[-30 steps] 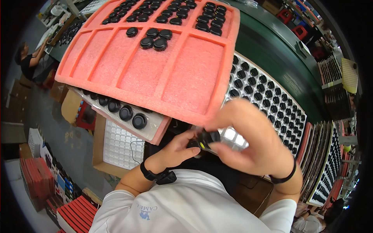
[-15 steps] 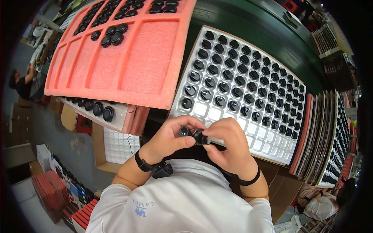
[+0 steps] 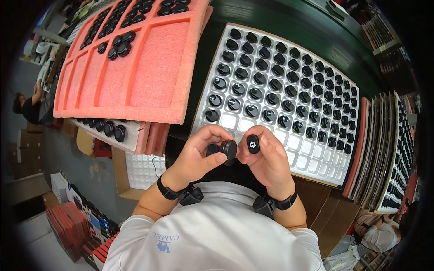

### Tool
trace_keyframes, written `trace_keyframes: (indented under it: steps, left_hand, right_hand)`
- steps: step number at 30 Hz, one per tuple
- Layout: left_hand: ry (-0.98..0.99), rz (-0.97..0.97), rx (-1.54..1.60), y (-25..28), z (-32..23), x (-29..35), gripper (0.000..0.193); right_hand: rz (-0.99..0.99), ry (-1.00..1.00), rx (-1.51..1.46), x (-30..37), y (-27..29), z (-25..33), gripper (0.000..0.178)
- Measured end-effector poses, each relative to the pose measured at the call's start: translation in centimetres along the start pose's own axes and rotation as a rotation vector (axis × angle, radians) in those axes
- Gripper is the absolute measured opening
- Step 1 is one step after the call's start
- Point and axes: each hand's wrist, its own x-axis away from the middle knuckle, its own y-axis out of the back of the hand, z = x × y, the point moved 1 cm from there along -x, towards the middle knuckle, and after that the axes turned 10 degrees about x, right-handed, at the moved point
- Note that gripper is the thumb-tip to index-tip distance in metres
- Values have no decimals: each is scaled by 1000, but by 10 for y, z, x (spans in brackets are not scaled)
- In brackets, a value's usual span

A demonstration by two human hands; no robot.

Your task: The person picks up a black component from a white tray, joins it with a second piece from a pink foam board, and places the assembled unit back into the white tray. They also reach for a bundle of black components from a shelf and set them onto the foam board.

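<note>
Just in front of my chest, my left hand (image 3: 192, 156) is closed around a round black knob-like part (image 3: 228, 148) with a ribbed or ringed edge. A second black piece (image 3: 212, 149) sits in the same grip, between the fingers and palm. My right hand (image 3: 271, 165) pinches a small black oval piece (image 3: 253, 144) with a white mark on its face. A narrow gap separates the two hands. Beyond them lies a silvery-white pocketed tray (image 3: 233, 121), its far rows filled with round black parts (image 3: 269, 114) and several near pockets bare.
At the left, a pink foam tray (image 3: 156, 67) with dividers holds black round parts (image 3: 121, 47) and tops a stack. Packed trays (image 3: 377, 149) stand on edge at the right. Below left is a carton (image 3: 122, 174) with a white tray. Other people appear at both sides.
My hands were together at the black parts; now they are slightly apart. The oval piece in my right hand has turned its marked face into view. The whole view has shifted a little.
</note>
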Motion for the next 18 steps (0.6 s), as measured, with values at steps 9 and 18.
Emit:
trace_keyframes:
  steps: [9,18]
  left_hand:
    - [-200,14,-339,-3,-3,4,38]
    - [-228,71,-258,-1,-5,3,38]
  right_hand:
    - [-44,387,890,3,-12,11,25]
    - [4,136,333,-4,-10,-2,20]
